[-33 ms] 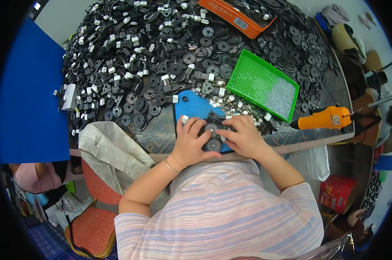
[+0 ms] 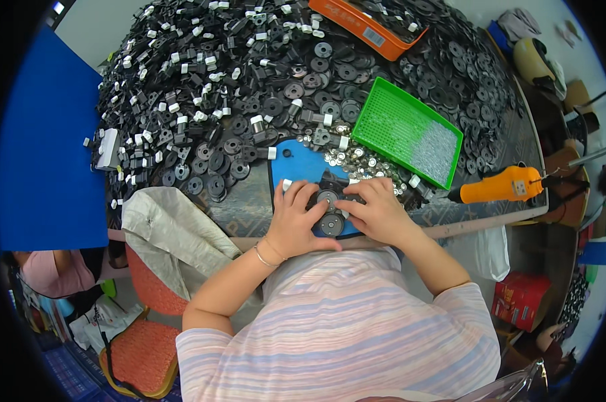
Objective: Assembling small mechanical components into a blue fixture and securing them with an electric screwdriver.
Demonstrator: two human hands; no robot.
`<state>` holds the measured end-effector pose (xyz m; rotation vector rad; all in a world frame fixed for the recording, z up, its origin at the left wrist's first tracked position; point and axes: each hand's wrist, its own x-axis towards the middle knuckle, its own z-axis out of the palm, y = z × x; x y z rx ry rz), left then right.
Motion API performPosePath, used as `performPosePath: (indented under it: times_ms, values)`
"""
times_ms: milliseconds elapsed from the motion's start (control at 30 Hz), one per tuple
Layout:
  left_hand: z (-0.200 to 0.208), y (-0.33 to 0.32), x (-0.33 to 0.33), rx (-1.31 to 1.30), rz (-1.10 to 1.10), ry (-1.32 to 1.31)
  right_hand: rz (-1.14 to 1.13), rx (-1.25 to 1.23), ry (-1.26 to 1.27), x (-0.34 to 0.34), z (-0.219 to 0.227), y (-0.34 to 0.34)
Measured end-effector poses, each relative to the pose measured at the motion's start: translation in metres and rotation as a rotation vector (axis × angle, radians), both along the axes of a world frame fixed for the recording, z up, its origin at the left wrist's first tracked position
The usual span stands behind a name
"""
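Note:
On the blue mat [image 2: 296, 159] in front of me lie black plastic parts with round, pierced discs. One black disc [image 2: 331, 225] sits nearest me, and another disc [image 2: 327, 199] lies just beyond it, between my fingers. My left hand [image 2: 291, 224] is closed at the left side of these parts, with a white tip [image 2: 287, 183] showing past its fingers. From the right, my right hand [image 2: 378, 211] bends its fingers onto the farther disc and the black piece beside it. My fingers partly hide how the parts join.
Beyond the mat rise heaps of black parts with white tips [image 2: 175, 107] and black discs [image 2: 346, 72]. Small silvery pieces [image 2: 356, 161] lie beside a green tray [image 2: 383, 137] of tiny metal bits. An orange bin [image 2: 363, 30] stands behind; an orange-yellow electric screwdriver [image 2: 500, 185] is at right.

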<state>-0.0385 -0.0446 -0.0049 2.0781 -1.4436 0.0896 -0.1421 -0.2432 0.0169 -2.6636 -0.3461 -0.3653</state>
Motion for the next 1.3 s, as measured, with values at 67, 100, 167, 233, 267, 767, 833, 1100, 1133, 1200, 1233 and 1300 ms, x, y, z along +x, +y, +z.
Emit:
performPosePath:
  times_ms: [67,100,167,233,267,767,833,1100,1133,1200,1233,1300]
  values:
    - [0.003,0.000,0.001,0.026,0.007,0.011,0.039,0.009,-0.007,0.006,0.000,-0.002]
    - [0.004,0.000,0.002,0.054,0.007,0.024,0.071,0.019,-0.012,0.009,0.000,-0.002]
    - [0.003,0.000,0.002,0.059,0.014,0.017,0.083,0.057,0.038,0.012,-0.001,-0.003]
    - [-0.001,0.002,0.006,0.062,0.022,0.010,0.096,0.093,0.088,0.014,-0.003,-0.005]
    - [-0.006,0.005,0.009,0.014,-0.015,0.006,0.112,0.089,0.067,0.015,-0.004,-0.006]
    - [-0.009,0.013,0.012,-0.113,-0.035,0.053,0.099,0.016,0.637,0.080,0.040,0.000]
    - [-0.005,0.015,0.009,-0.088,-0.017,0.065,0.080,-0.017,0.659,0.087,0.045,0.002]
    - [0.008,0.005,0.003,0.113,0.090,0.057,0.066,-0.151,0.718,0.104,0.041,0.011]
    - [0.005,0.002,0.002,0.102,0.120,0.018,0.091,-0.145,0.685,0.103,0.039,0.011]
    - [0.002,0.000,0.000,0.095,0.129,0.000,0.109,-0.135,0.649,0.099,0.038,0.011]
    - [0.001,-0.001,0.000,0.096,0.143,-0.006,0.101,-0.123,0.652,0.099,0.036,0.010]
    - [0.001,0.000,0.001,0.091,0.144,-0.030,0.089,-0.095,0.678,0.099,0.044,0.005]
